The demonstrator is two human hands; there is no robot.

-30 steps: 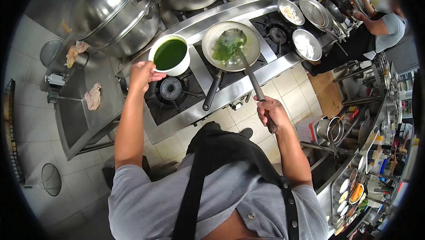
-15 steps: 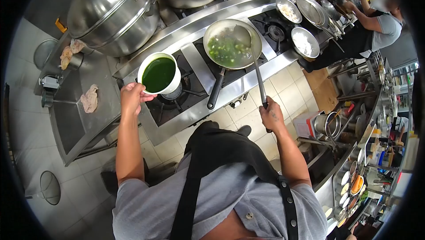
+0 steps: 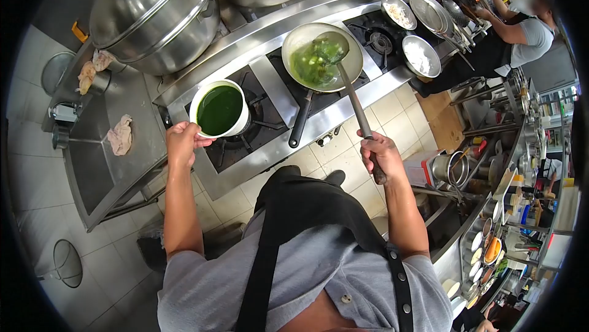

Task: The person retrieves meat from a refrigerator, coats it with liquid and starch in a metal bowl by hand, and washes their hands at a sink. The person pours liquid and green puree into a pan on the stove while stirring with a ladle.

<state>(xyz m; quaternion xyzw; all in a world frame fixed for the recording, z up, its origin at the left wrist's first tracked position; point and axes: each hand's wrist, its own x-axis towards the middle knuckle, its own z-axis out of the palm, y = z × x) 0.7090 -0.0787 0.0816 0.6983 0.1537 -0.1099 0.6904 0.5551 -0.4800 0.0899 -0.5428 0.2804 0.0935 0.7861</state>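
Observation:
My left hand [image 3: 185, 142] grips the rim of a white tub [image 3: 242, 125] between thumb and fingers. Dark green liquid [image 3: 219, 110] fills much of it, and it hangs over the front left burner. In my right hand [image 3: 381, 155] is the handle of a long metal ladle [image 3: 354, 100]. The ladle's bowl is inside a frying pan [image 3: 300, 39], near its far right side, tilted and carrying some green food. Green pieces in liquid [image 3: 307, 65] lie in the pan, which sits on a burner with its black handle [image 3: 299, 125] toward me.
Bowls of pale food [image 3: 419, 56] stand right of the pan, beside strainers [image 3: 429, 12]. A large steamer pot [image 3: 153, 19] rises at back left. A sink [image 3: 92, 172] with a rag [image 3: 120, 136] lies left. Another person [image 3: 531, 41] cooks at a flaming burner.
The ladle's bowl has turned and scooped green food up inside the pan. My right hand has shifted its hold on the handle. The tub has moved slightly downward. Flames at the other person's burner look larger.

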